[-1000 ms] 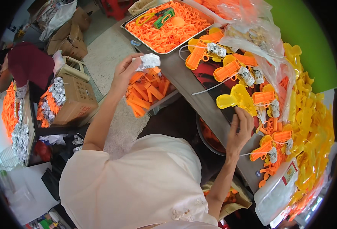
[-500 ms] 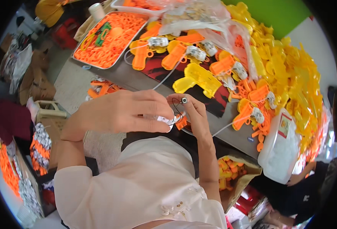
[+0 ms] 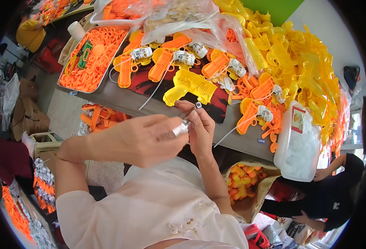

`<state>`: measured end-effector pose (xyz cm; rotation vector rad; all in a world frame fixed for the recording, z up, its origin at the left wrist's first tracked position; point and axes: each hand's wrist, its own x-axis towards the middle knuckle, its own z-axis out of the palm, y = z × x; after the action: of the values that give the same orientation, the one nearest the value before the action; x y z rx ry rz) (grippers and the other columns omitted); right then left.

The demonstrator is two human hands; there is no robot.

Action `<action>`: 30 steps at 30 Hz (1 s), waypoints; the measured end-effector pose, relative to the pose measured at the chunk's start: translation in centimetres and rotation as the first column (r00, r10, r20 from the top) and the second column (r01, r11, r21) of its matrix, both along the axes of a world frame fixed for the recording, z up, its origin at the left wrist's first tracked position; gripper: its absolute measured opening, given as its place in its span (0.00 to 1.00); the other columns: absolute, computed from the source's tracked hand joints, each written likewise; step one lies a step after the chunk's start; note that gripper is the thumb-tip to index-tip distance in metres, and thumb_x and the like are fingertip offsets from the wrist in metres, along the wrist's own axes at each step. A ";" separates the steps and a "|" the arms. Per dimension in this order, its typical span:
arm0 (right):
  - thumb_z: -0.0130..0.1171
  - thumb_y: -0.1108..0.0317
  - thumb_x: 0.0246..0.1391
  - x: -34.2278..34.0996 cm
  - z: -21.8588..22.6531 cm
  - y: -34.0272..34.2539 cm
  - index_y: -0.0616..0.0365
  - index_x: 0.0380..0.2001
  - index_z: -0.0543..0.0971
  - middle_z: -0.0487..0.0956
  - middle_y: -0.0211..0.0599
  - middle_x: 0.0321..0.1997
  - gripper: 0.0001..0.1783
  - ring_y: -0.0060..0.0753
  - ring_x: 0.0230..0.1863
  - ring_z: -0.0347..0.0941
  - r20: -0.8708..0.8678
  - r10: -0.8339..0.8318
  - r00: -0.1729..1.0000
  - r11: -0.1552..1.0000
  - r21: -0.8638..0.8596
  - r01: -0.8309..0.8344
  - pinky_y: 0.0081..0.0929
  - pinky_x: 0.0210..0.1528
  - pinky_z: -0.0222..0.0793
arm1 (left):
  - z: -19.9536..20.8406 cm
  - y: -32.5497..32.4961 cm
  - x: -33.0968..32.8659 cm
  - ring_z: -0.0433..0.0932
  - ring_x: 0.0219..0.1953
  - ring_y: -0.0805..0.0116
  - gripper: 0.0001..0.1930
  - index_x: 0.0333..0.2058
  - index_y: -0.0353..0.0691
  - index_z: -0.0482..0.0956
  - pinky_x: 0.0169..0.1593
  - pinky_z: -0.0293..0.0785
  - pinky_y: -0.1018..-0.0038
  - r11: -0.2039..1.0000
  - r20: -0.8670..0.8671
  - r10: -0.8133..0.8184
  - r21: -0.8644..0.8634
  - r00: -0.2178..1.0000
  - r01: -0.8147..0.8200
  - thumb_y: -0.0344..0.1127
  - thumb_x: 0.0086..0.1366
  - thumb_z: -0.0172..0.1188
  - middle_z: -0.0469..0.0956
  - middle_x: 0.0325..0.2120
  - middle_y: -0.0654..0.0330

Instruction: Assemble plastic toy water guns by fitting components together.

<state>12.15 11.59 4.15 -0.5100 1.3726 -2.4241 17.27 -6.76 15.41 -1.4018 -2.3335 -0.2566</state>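
Note:
My left hand [image 3: 152, 139], blurred by motion, is closed around a small silver-white module [image 3: 179, 128], mostly hidden by the fingers. Beside it, my right hand [image 3: 201, 130] pinches a tiny square black-and-silver component [image 3: 198, 105] between thumb and forefinger. Just beyond the fingertips lies a yellow toy gun shell half [image 3: 191, 85]. Behind and around it are several toy gun halves with orange grips [image 3: 161, 64], bearing silver-white modules [image 3: 184, 58]. Thin pale tubes [image 3: 154, 92] run from some of them.
A metal tray of small orange parts [image 3: 61, 81] stands far left. Yellow shells [image 3: 299, 79] heap up at the right, behind a white tub [image 3: 279, 155]. An open sack [image 3: 259, 195] holds yellow-orange pieces. A person in black [image 3: 332, 199] is at the right, another in yellow [image 3: 29, 35] far left.
The view has shifted, so the table things appear farther left. My left hand has turned, and more of the silver-white module shows. My right hand keeps its pinch on the small component.

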 end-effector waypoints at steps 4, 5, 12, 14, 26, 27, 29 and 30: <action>0.44 0.64 0.67 0.6 0.0 0.2 0.69 0.43 0.76 0.77 0.56 0.51 0.17 0.49 0.55 0.75 0.161 0.035 0.986 0.987 -0.161 -0.009 0.32 0.51 0.73 | -1.7 1.4 0.7 0.73 0.51 0.56 0.15 0.37 0.34 0.80 0.47 0.75 0.65 0.987 -0.106 -0.066 -0.150 0.992 0.050 0.30 0.48 0.63 0.75 0.44 0.58; 0.40 0.65 0.69 0.8 -0.3 0.8 0.69 0.45 0.77 0.77 0.56 0.52 0.19 0.39 0.53 0.74 0.085 0.086 0.993 0.980 -0.186 -0.069 0.33 0.57 0.67 | -2.3 1.8 0.7 0.73 0.49 0.57 0.12 0.34 0.35 0.80 0.48 0.73 0.65 0.988 -0.118 -0.075 -0.143 0.990 0.058 0.32 0.50 0.61 0.74 0.42 0.58; 0.35 0.47 0.68 2.3 -1.8 1.1 0.71 0.46 0.76 0.73 0.55 0.57 0.33 0.46 0.56 0.73 -0.163 -0.297 0.941 0.948 0.069 0.311 0.38 0.60 0.66 | -2.7 2.1 -1.4 0.73 0.49 0.52 0.11 0.33 0.34 0.81 0.45 0.73 0.63 0.986 -0.115 -0.101 -0.141 0.988 0.085 0.30 0.48 0.62 0.74 0.43 0.56; 0.34 0.45 0.68 2.8 -2.1 1.4 0.70 0.47 0.76 0.72 0.53 0.58 0.34 0.46 0.57 0.71 -0.136 -0.367 0.920 0.925 0.047 0.376 0.40 0.62 0.63 | -2.2 2.6 -2.1 0.73 0.49 0.52 0.12 0.33 0.34 0.81 0.46 0.74 0.63 0.982 -0.108 -0.142 -0.140 0.984 0.126 0.31 0.48 0.61 0.74 0.43 0.56; 0.50 0.69 0.63 2.4 -2.4 1.5 0.66 0.47 0.80 0.69 0.45 0.62 0.16 0.43 0.66 0.59 -0.495 -0.429 0.755 0.777 0.224 0.588 0.39 0.66 0.54 | -0.9 2.4 -3.8 0.75 0.45 0.58 0.10 0.35 0.34 0.79 0.47 0.75 0.65 0.946 -0.090 -0.237 -0.250 0.967 0.208 0.28 0.53 0.58 0.75 0.40 0.57; 0.49 0.69 0.63 2.5 -2.2 1.4 0.66 0.47 0.80 0.70 0.44 0.61 0.16 0.41 0.66 0.59 -0.415 -0.437 0.798 0.802 0.222 0.555 0.38 0.66 0.55 | -1.2 2.3 -3.7 0.75 0.45 0.57 0.10 0.35 0.34 0.80 0.47 0.75 0.65 0.947 -0.084 -0.246 -0.232 0.966 0.221 0.29 0.53 0.59 0.75 0.41 0.57; 0.47 0.67 0.66 2.5 -1.4 1.4 0.66 0.46 0.79 0.71 0.44 0.60 0.16 0.36 0.64 0.62 -0.346 -0.451 0.823 0.829 0.178 0.530 0.34 0.64 0.58 | -1.2 2.4 -3.5 0.75 0.45 0.57 0.10 0.35 0.35 0.80 0.48 0.75 0.64 0.949 -0.077 -0.249 -0.216 0.965 0.228 0.29 0.53 0.59 0.76 0.41 0.57; 0.46 0.67 0.67 2.5 -1.0 1.7 0.66 0.48 0.78 0.71 0.44 0.58 0.16 0.35 0.59 0.67 -0.298 -0.420 0.857 0.864 0.159 0.478 0.31 0.61 0.61 | -1.1 2.6 -3.3 0.75 0.47 0.57 0.12 0.38 0.36 0.80 0.50 0.74 0.63 0.938 -0.093 -0.249 -0.271 0.964 0.216 0.30 0.53 0.59 0.75 0.44 0.58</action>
<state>14.61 13.25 3.14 -0.4945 2.0584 -2.5641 13.99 -4.19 14.28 -1.7690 -2.1556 0.0740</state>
